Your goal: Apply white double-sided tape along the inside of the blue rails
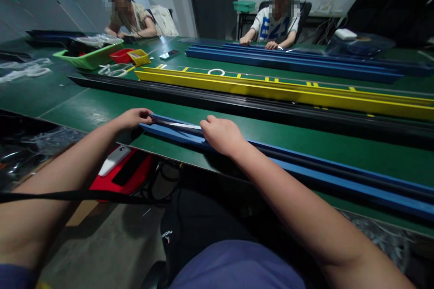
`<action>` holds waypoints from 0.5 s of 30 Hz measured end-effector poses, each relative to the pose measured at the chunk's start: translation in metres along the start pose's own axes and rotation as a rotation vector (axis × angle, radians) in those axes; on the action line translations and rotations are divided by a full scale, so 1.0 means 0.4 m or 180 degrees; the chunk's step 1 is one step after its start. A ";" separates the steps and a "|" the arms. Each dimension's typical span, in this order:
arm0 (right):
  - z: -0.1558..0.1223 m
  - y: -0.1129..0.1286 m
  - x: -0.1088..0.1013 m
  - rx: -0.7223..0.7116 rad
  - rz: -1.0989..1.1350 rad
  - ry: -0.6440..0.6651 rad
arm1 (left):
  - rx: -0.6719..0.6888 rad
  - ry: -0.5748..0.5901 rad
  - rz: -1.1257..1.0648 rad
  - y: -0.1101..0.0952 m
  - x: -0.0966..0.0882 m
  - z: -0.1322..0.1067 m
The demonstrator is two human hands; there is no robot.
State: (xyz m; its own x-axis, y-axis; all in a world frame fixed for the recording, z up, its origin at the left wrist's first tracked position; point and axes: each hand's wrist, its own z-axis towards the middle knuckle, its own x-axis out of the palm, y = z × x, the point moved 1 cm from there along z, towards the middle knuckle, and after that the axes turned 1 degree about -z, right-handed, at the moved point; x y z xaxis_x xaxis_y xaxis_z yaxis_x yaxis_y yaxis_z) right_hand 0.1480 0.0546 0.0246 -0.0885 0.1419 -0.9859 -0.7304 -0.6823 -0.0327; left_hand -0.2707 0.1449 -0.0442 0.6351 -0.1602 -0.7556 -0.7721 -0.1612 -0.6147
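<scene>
A long blue rail (305, 174) lies along the near edge of the green table (305, 142), running off to the right. My left hand (134, 117) is closed on the rail's left end, fingers curled over its tip. My right hand (222, 135) rests on top of the rail a short way to the right, fingers bent and pressing on it. Between the two hands a thin pale strip (179, 125) lies in the rail's channel.
Beyond lie a long black rail (237, 101), a yellow rail (271, 90) and more blue rails (288, 61). Green, red and yellow bins (101, 54) stand at the back left. Two other people sit at the far side. A red and white object (125, 171) sits below the table edge.
</scene>
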 end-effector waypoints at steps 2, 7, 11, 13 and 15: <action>-0.034 -0.016 -0.014 0.0164 -0.0075 0.0062 | 0.0048 0.0134 0.0075 -0.008 -0.011 0.007; -0.133 -0.067 -0.056 0.0452 -0.0364 -0.0009 | 0.0232 0.0402 0.0538 -0.047 -0.038 0.029; -0.230 -0.128 -0.080 0.0317 -0.0526 0.0004 | 0.0443 0.0412 0.1024 -0.081 -0.049 0.039; -0.285 -0.162 -0.086 0.0118 -0.0612 0.0082 | 0.0558 0.0408 0.1238 -0.093 -0.051 0.041; -0.341 -0.194 -0.090 -0.0014 -0.0674 0.0119 | 0.0667 0.0424 0.1413 -0.102 -0.049 0.041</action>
State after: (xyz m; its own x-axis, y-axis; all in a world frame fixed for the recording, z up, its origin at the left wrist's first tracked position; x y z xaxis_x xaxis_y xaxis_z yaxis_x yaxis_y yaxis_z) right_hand 0.3003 0.0046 0.0403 0.0919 0.2557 -0.9624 -0.7270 -0.6433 -0.2403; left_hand -0.2520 0.1708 -0.0078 0.2317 -0.2939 -0.9273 -0.9476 0.1472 -0.2834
